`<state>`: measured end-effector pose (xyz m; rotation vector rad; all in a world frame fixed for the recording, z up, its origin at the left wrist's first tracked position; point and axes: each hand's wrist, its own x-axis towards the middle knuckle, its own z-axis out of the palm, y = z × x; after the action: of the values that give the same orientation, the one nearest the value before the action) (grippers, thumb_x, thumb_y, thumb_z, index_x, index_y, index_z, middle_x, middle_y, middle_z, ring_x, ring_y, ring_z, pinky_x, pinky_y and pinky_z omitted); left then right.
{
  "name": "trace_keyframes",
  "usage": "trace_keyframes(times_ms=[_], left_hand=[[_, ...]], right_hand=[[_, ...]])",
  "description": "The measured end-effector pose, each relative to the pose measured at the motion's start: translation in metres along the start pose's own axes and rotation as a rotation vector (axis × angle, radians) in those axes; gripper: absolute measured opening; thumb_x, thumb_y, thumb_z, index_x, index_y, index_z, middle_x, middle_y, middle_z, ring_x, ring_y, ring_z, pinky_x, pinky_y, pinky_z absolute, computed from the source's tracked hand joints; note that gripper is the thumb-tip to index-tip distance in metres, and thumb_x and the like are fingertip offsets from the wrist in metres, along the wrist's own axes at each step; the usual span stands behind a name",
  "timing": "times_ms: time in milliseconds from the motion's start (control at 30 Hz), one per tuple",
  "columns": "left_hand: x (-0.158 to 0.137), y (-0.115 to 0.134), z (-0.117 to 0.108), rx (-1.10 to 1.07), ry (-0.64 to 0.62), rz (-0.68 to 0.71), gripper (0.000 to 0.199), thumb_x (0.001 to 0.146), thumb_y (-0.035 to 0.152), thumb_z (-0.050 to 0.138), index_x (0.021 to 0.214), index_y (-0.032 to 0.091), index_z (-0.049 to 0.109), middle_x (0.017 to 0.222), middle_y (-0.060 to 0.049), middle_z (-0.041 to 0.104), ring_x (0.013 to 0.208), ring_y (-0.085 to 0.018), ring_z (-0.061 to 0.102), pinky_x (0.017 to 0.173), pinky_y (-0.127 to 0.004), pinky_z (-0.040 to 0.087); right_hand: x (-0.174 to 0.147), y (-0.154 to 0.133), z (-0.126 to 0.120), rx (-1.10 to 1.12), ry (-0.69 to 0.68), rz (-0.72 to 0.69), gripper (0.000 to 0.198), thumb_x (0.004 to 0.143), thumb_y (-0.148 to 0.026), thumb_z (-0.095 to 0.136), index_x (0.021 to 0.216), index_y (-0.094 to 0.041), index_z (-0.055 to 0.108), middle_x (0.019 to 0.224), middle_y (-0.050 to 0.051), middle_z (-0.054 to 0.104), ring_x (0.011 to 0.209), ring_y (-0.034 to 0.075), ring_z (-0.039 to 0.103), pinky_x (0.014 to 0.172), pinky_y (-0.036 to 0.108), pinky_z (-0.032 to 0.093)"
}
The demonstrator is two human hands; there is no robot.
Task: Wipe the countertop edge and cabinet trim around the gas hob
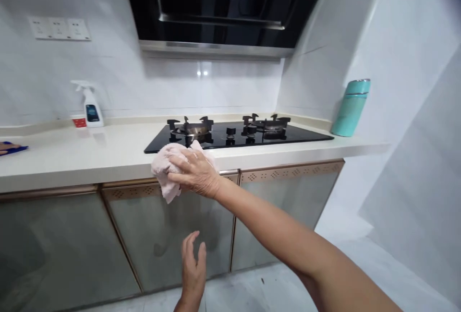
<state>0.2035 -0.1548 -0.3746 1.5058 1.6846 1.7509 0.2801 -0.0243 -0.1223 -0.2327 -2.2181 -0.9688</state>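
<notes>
My right hand (194, 172) is closed on a crumpled pale pink cloth (166, 162), its fingers spread over the bunched fabric. The cloth is at the front edge of the white countertop (118, 151), just before the left front corner of the black gas stove (219, 140). A fold of it hangs down over the cabinet front. Lower down, my left hand (193, 266) is held up in front of the cabinet doors (173, 235), thumb and fingers apart, with nothing in it.
At the back left stand a white spray bottle (92, 108) and a small red-and-white container (78, 120). A blue cloth (16, 149) lies at the left edge, partly cut off. A turquoise flask (351, 109) stands right of the stove, beneath the black range hood (223, 0).
</notes>
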Motion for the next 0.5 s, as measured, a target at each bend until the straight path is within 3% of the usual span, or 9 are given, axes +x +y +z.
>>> trace_keyframes(times_ms=[133, 267, 500], left_hand=[[0.011, -0.003, 0.0, 0.037, -0.031, -0.005, 0.045, 0.091, 0.053, 0.052, 0.118, 0.021, 0.067, 0.122, -0.012, 0.067, 0.119, -0.028, 0.063, 0.106, -0.051, 0.051], [0.014, -0.011, 0.004, 0.026, -0.077, -0.04, 0.047, 0.086, 0.06, 0.054, 0.108, 0.021, 0.07, 0.114, -0.011, 0.07, 0.112, -0.029, 0.067, 0.1, -0.049, 0.055], [0.008, -0.024, 0.018, 0.052, -0.178, -0.13, 0.056, 0.077, 0.071, 0.058, 0.1, 0.023, 0.074, 0.107, -0.009, 0.075, 0.101, -0.03, 0.071, 0.095, -0.05, 0.058]], right_hand=[[-0.079, 0.054, -0.023, -0.004, 0.023, -0.006, 0.015, 0.099, -0.038, 0.058, 0.112, -0.038, 0.065, 0.148, -0.002, 0.051, 0.144, 0.025, 0.032, 0.116, 0.059, 0.03], [-0.18, 0.111, -0.064, -0.067, -0.045, 0.211, 0.026, 0.09, -0.056, 0.063, 0.103, -0.033, 0.067, 0.14, 0.004, 0.052, 0.139, 0.03, 0.038, 0.113, 0.061, 0.034], [-0.31, 0.165, -0.11, -0.338, 0.106, 0.532, 0.019, 0.088, -0.042, 0.062, 0.099, -0.026, 0.063, 0.133, 0.01, 0.048, 0.14, 0.031, 0.037, 0.114, 0.059, 0.037]])
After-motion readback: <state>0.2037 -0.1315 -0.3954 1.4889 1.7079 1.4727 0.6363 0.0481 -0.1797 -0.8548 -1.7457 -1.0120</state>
